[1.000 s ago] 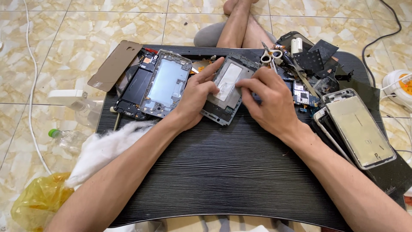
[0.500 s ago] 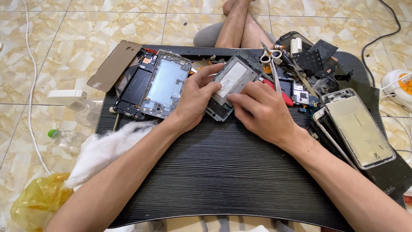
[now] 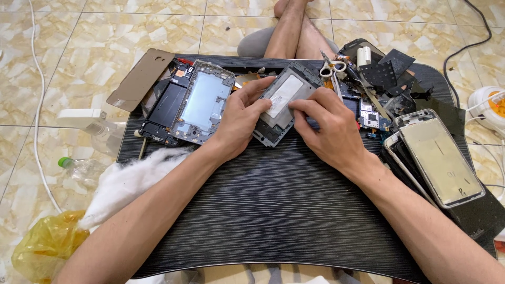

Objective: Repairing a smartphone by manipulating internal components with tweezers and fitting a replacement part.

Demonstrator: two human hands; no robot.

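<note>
Left hand [image 3: 239, 123]: grips the left edge of the phone frame [image 3: 286, 102], thumb pressed on top.
Right hand [image 3: 326, 129]: fingertips pressed together on the frame's silvery centre plate.
Frame: grey metal, rectangular, tilted, its long axis running near-left to far-right, between both hands, far centre of the ribbed black table [image 3: 273, 210].
Left: second open phone chassis [image 3: 202, 102].
Right: glossy phone screen [image 3: 439, 158].
</note>
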